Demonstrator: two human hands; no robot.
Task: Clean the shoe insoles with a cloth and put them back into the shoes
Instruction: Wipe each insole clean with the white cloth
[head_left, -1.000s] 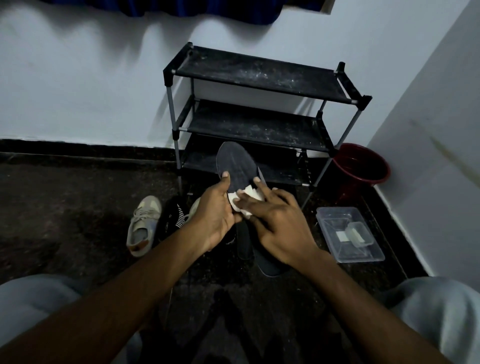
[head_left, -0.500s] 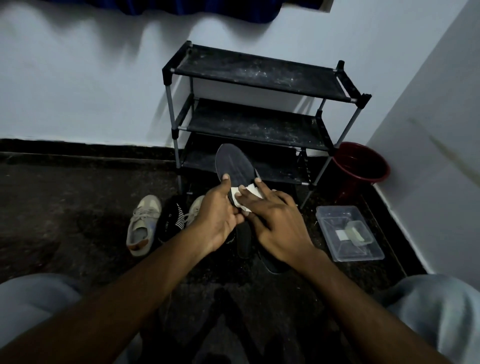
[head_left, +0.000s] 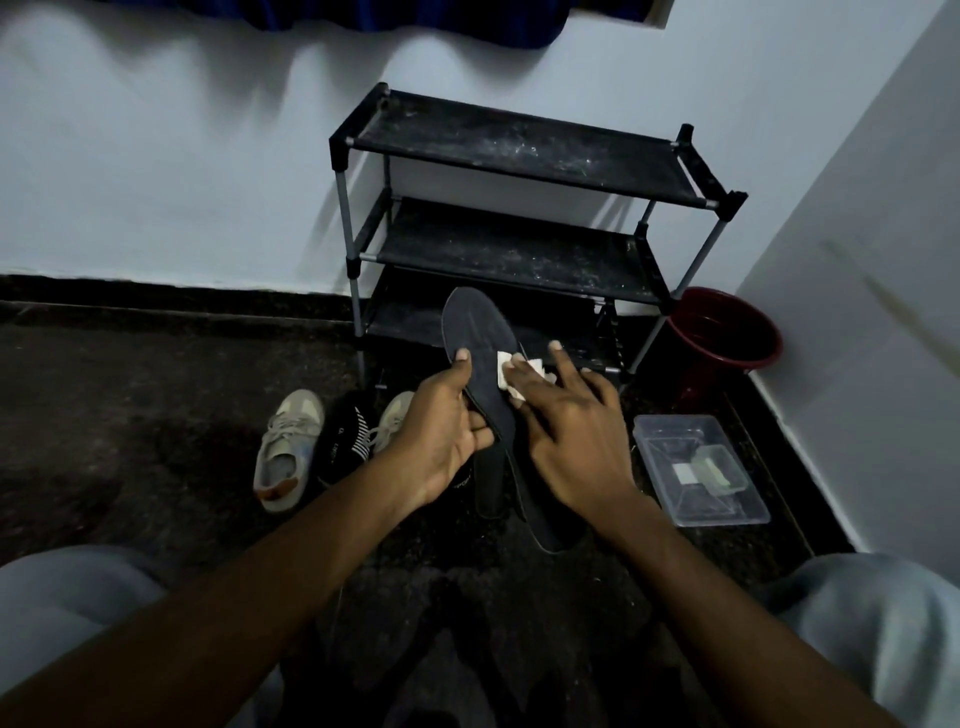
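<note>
A dark grey insole (head_left: 477, 336) is held up in front of the shoe rack, toe end away from me. My left hand (head_left: 441, 436) grips its lower half, thumb on the top face and fingers curled beneath. My right hand (head_left: 566, 431) presses a small white cloth (head_left: 506, 371) flat against the insole's right side with straight fingers. A second dark insole (head_left: 545, 525) lies on the floor under my right hand. Two beige sneakers (head_left: 283, 452) sit on the floor to the left, with a dark striped item (head_left: 348, 436) between them.
A black three-tier shoe rack (head_left: 519, 208) stands against the white wall. A red bucket (head_left: 722, 332) is in the right corner. A clear plastic box (head_left: 696, 467) lies near the right wall. My knees frame the bottom corners.
My right hand and the cloth have slid up the insole, away from me. Its fingers have straightened and spread. My left hand keeps its grip.
</note>
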